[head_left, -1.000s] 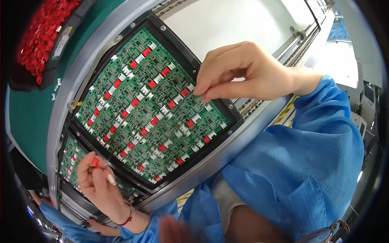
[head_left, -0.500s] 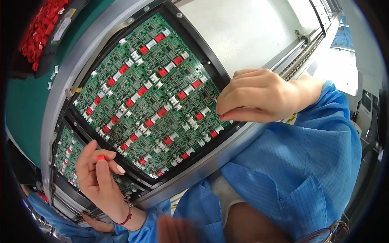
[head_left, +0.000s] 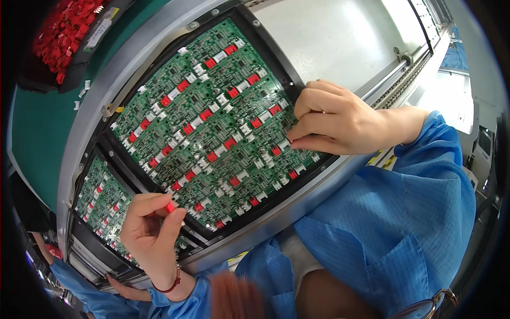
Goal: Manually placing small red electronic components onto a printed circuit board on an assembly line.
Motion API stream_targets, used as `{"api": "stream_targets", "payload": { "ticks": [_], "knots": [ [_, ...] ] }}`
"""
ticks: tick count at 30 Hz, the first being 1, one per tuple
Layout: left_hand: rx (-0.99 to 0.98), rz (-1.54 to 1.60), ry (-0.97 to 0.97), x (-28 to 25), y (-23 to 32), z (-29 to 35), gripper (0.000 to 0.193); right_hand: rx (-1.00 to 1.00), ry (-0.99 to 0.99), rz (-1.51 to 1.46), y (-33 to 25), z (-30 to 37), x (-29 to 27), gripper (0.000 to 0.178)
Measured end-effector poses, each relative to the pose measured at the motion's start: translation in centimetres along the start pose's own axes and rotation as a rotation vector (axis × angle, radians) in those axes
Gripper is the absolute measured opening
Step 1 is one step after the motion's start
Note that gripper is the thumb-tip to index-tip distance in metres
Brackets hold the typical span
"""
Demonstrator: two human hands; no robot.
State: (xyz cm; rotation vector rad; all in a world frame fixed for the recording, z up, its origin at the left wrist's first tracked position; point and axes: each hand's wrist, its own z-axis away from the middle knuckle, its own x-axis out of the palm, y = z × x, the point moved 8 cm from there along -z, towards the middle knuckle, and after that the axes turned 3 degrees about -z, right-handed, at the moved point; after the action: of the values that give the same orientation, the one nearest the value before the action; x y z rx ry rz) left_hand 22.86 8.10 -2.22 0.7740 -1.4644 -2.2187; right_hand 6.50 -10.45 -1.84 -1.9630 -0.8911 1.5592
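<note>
Head view, and two circuit panels are on show: the big green panel (head_left: 212,122) fills the centre of the frame in its black carrier frame (head_left: 276,58), and a second green panel (head_left: 101,202) sits at the lower left, partly cut off behind the left hand. Both are studded with rows of small red and white connectors, too many and too small to count reliably.

Left hand (head_left: 151,236), low and left of centre, is curled up with thumb and forefinger pinched on one small red connector (head_left: 170,207), held just above the bottom edge of the big panel. A dark red bracelet (head_left: 171,284) rings that wrist.

Right hand (head_left: 332,119), right of centre, is closed down with fingertips pressed together on the right edge of the big panel; whether anything sits between them, I cannot tell.

One bin of loose red parts (head_left: 64,32) waits in the upper left on the green mat (head_left: 37,127). One grey metal rail (head_left: 404,69) runs along the upper right. Blue sleeves cover the lower right, and another person's hand (head_left: 125,290) shows at the bottom left.
</note>
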Motion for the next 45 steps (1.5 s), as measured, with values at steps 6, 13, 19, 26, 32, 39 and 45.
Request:
{"api": "stream_targets", "payload": {
  "ticks": [6,13,19,26,32,39,45],
  "knots": [
    [-0.012,-0.052,-0.178,2.8,1.0,0.7,0.021,-0.003,-0.116,0.048,-0.2,1.5,-0.6,0.014],
    [0.147,0.038,-0.233,4.3,0.3,0.8,0.015,0.192,0.035,-0.006,-0.2,3.4,-1.1,0.018],
    [0.141,0.145,-0.27,4.0,0.3,0.9,0.014,0.141,0.044,0.004,3.7,5.4,0.1,0.022],
    [0.198,0.095,-0.26,3.5,0.1,1.1,0.016,0.105,-0.004,0.011,1.2,3.5,0.1,0.023],
    [0.132,0.098,-0.276,2.9,-0.4,1.0,0.016,0.582,0.287,0.168,5.0,4.4,-4.7,0.014],
    [0.146,0.081,-0.242,1.9,0.2,1.1,0.015,0.725,0.12,0.214,5.6,4.5,-3.1,0.028],
    [0.147,0.103,-0.187,2.4,1.7,0.3,0.016,0.777,0.157,0.06,5.5,4.6,-3.3,0.023]
  ]
}}
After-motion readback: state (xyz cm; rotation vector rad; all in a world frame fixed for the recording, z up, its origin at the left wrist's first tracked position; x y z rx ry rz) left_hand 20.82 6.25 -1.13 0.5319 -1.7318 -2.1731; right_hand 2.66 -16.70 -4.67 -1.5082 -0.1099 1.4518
